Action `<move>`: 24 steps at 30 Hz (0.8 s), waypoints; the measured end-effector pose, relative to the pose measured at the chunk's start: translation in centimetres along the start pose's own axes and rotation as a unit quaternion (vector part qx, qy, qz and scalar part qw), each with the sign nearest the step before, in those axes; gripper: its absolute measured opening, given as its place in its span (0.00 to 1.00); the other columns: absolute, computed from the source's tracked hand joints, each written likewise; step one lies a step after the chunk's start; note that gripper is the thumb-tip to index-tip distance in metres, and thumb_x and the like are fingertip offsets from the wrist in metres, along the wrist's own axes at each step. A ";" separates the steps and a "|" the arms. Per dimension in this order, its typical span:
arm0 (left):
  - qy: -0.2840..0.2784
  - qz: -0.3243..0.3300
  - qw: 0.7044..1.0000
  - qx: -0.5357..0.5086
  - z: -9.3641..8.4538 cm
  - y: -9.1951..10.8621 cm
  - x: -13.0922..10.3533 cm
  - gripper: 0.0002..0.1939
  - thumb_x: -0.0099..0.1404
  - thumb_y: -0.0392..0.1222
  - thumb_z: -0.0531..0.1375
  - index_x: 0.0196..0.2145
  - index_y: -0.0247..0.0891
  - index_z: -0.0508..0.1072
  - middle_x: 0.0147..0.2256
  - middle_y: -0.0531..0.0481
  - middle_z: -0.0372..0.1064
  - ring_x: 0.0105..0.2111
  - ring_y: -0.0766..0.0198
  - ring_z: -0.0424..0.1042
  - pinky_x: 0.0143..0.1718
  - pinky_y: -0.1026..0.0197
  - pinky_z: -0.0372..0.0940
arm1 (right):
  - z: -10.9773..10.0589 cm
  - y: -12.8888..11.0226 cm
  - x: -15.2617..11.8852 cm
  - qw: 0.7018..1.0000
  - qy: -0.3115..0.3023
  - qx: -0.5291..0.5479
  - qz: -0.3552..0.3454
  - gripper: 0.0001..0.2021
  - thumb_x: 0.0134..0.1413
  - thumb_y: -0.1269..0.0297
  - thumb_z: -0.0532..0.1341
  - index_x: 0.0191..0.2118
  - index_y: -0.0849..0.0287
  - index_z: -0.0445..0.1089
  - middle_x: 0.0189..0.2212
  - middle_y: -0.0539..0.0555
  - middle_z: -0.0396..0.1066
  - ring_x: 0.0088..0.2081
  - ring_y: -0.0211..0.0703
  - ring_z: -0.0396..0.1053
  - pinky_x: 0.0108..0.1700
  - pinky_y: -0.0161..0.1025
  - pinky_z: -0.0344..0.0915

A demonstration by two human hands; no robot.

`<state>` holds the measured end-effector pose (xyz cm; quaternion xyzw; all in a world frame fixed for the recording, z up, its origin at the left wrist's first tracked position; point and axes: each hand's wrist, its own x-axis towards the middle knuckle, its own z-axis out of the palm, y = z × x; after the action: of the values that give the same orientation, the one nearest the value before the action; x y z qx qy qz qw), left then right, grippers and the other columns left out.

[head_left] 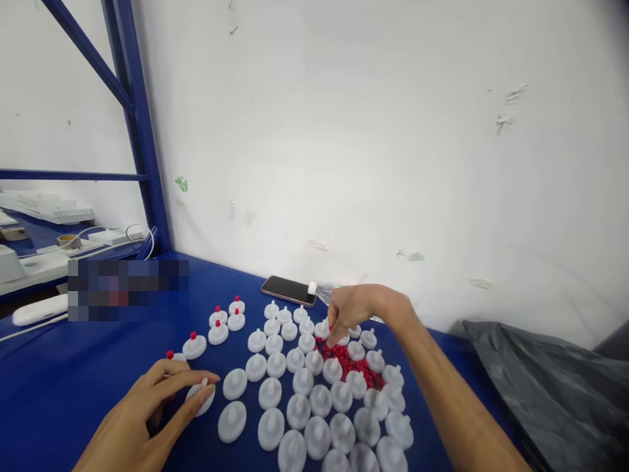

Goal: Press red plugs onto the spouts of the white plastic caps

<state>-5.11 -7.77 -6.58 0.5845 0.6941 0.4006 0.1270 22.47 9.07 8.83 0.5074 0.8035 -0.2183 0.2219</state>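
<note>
My left hand pinches a white round lid with a short spout by its edges, just above the blue table. The spout is bare. My right hand reaches into the pile of small red caps, thumb and fingers closed together at the far end of it. A bit of red shows between those fingertips, apparently one small red cap. Around the pile stand many white lids, their spouts uncovered. Several lids with red caps on their spouts stand at the left, one partly behind my left hand.
A phone lies by the wall, with a clear bottle beside it, partly behind my right hand. Dark plastic sheeting covers the right side. A blue metal frame rises at the left, near white devices and cables.
</note>
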 end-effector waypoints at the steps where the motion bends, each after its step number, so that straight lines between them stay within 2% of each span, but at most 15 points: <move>1: 0.003 0.004 1.000 0.003 0.2 0.0 -0.1 0.22 0.61 0.67 0.58 0.38 0.51 0.81 0.41 0.53 0.75 0.23 0.63 0.66 0.28 0.60 0.66 | 0.2 -0.5 0.6 1.000 -0.018 0.001 0.000 0.14 0.37 0.57 0.76 0.28 0.58 0.78 0.25 0.48 0.72 0.30 0.40 0.68 0.29 0.34 0.61; 4: 0.000 0.008 1.000 0.011 0.3 0.3 -0.3 0.20 0.61 0.65 0.58 0.39 0.52 0.80 0.35 0.54 0.74 0.23 0.63 0.66 0.28 0.60 0.65 | 0.6 -1.3 1.3 0.999 -0.041 0.007 -0.006 0.13 0.34 0.59 0.77 0.22 0.59 0.75 0.23 0.48 0.72 0.30 0.41 0.69 0.30 0.35 0.63; 7: 0.015 -0.015 0.999 0.025 -0.3 0.5 -0.1 0.25 0.60 0.69 0.57 0.44 0.51 0.78 0.29 0.55 0.68 0.22 0.62 0.64 0.26 0.60 0.64 | 0.6 -1.4 0.8 1.000 -0.024 0.009 -0.013 0.13 0.40 0.59 0.74 0.20 0.59 0.73 0.26 0.49 0.75 0.31 0.41 0.71 0.32 0.35 0.63; 10: 0.075 -0.059 0.992 0.088 -1.5 -0.3 0.6 0.33 0.60 0.72 0.53 0.53 0.50 0.73 0.39 0.51 0.67 0.27 0.59 0.69 0.29 0.56 0.68 | 0.4 -1.5 -0.2 1.000 0.009 0.005 -0.018 0.13 0.51 0.56 0.67 0.24 0.60 0.74 0.30 0.52 0.78 0.33 0.42 0.73 0.32 0.35 0.63; 12: 0.087 -0.080 0.984 0.136 -2.2 -1.0 1.2 0.40 0.59 0.73 0.51 0.61 0.46 0.68 0.49 0.44 0.64 0.32 0.54 0.73 0.33 0.51 0.71 | 0.4 -1.8 -0.7 0.999 0.026 0.002 -0.027 0.15 0.56 0.54 0.63 0.29 0.61 0.76 0.33 0.54 0.79 0.35 0.42 0.74 0.32 0.35 0.63; 14: 0.064 -0.081 0.982 0.156 -2.7 -1.6 1.7 0.47 0.57 0.74 0.50 0.63 0.39 0.66 0.57 0.39 0.59 0.39 0.49 0.75 0.41 0.46 0.73 | 0.4 -2.4 -0.9 0.998 0.037 -0.005 -0.041 0.15 0.58 0.54 0.61 0.32 0.61 0.77 0.35 0.54 0.80 0.36 0.42 0.74 0.32 0.34 0.63; 16: 0.024 -0.074 0.984 0.158 -2.9 -1.7 2.1 0.46 0.56 0.73 0.49 0.60 0.35 0.70 0.59 0.37 0.58 0.42 0.46 0.75 0.48 0.43 0.71 | 0.6 -3.2 -0.9 0.998 0.043 -0.018 -0.053 0.15 0.59 0.55 0.60 0.32 0.61 0.77 0.34 0.55 0.80 0.35 0.42 0.74 0.31 0.34 0.62; 18: -0.009 -0.064 0.986 0.154 -3.1 -1.7 2.3 0.41 0.57 0.72 0.50 0.53 0.37 0.75 0.57 0.38 0.63 0.41 0.47 0.76 0.50 0.44 0.70 | 0.9 -4.0 -0.9 0.997 0.043 -0.035 -0.059 0.16 0.59 0.54 0.61 0.28 0.62 0.75 0.30 0.55 0.78 0.32 0.42 0.73 0.28 0.35 0.60; 20: -0.017 -0.075 0.985 0.158 -3.3 -1.7 2.4 0.37 0.58 0.71 0.50 0.49 0.39 0.76 0.50 0.41 0.70 0.39 0.48 0.77 0.46 0.46 0.71 | 1.2 -4.7 -1.0 0.996 0.043 -0.052 -0.060 0.18 0.60 0.54 0.61 0.24 0.61 0.72 0.27 0.54 0.76 0.29 0.42 0.71 0.27 0.36 0.58; 22: 0.002 -0.102 0.980 0.171 -3.6 -1.8 2.3 0.34 0.61 0.70 0.49 0.50 0.43 0.75 0.39 0.46 0.75 0.34 0.49 0.77 0.39 0.49 0.71 | 1.4 -5.2 -1.3 0.994 0.067 -0.068 -0.062 0.19 0.60 0.52 0.60 0.25 0.60 0.72 0.26 0.54 0.74 0.29 0.42 0.70 0.28 0.36 0.58; 24: 0.049 -0.111 0.975 0.186 -3.8 -1.8 1.9 0.31 0.64 0.69 0.50 0.52 0.47 0.73 0.29 0.52 0.73 0.28 0.53 0.76 0.33 0.53 0.70 | 1.6 -5.7 -2.0 0.985 0.124 -0.084 -0.086 0.21 0.63 0.48 0.57 0.29 0.59 0.74 0.27 0.54 0.74 0.29 0.43 0.69 0.28 0.37 0.58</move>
<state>-9.40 -7.56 -4.79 0.4967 0.8225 0.2759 0.0256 18.24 4.48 9.40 0.4387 0.8811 -0.1038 0.1428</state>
